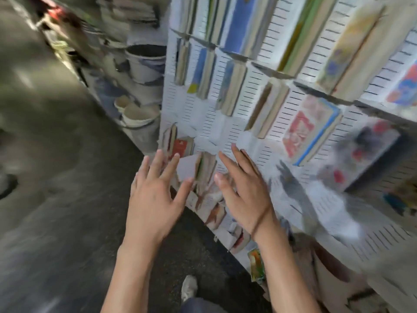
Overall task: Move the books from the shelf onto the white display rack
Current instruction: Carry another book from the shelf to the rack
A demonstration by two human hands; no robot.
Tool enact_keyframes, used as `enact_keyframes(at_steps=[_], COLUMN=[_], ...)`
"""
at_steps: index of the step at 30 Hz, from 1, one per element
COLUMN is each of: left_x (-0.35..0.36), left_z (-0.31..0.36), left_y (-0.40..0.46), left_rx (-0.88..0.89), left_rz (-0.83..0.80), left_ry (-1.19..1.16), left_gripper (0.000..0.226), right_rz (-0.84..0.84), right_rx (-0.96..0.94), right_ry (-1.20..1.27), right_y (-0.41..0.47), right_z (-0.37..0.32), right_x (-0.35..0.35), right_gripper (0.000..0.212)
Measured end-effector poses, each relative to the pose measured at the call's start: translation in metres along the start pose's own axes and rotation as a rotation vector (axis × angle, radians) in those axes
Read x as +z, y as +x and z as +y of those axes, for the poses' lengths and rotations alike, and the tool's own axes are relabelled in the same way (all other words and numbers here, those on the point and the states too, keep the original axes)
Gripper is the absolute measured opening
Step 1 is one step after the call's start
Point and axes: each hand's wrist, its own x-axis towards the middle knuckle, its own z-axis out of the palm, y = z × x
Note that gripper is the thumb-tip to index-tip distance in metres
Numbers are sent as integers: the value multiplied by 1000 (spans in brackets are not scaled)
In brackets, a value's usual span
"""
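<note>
Pretty blurry shot. The white rack (228, 123) fills the right side, slotted panels with books (312, 129) sitting in rows on its ledges. Buckets (144, 64) are stacked to its left. Both hands are out in front of the lower rows, left hand (155, 195) and right hand (243, 190), fingers spread wide, holding nothing.
</note>
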Motion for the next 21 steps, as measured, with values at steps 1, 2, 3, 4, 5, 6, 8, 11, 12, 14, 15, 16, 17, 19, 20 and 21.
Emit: enact_keyframes(at_steps=[1,2,3,4,5,6,8,11,12,14,15,16,17,19,20,21], left_x=[-3,-7,-12,-18,-24,-31,-46,-62,-67,-75,-79,-83,-87,-94,-97,-99], left_z=[-13,-25,-37,-48,-59,-69,-86,-113,-123,-144,-154,-165,-176,-199,-212,-225], left_y=[12,24,39,55,73,91,126,166,175,191,198,206,215,235,245,256], left_rx=[-21,-39,-57,-73,-89,-106,-134,-166,-186,-236,-260,-280,-296,-312,-316,-317], left_rz=[16,32,49,67,85,100,127,177,192,209,211,213,217,225,225,224], left_ry=[4,10,21,38,55,68,87,104,103,99,100,104,107,106,101,93], left_gripper=[74,74,74,74,75,76,75,75,76,77,78,78,78,75,74,74], right_rz=[-7,-12,-14,-12,-6,-4,-18,-47,-51,-69,-87,-106,-120,-138,-147,-151], right_rx=[-25,-49,-73,-102,-131,-154,-177,-211,-223,-234,-239,-247,-257,-271,-269,-266], right_ry=[9,25,49,76,99,117,145,177,192,222,234,240,241,236,237,243], right_y=[19,38,59,80,102,124,166,222,239,268,281,293,305,328,340,352], right_z=[-6,-11,-18,-25,-32,-39,-54,-74,-81,-95,-102,-109,-115,-127,-134,-140], right_x=[11,20,31,41,51,61,77,102,111,128,137,146,155,174,184,194], right_gripper=[72,72,71,71,70,68,68,68,68,69,70,70,70,68,67,67])
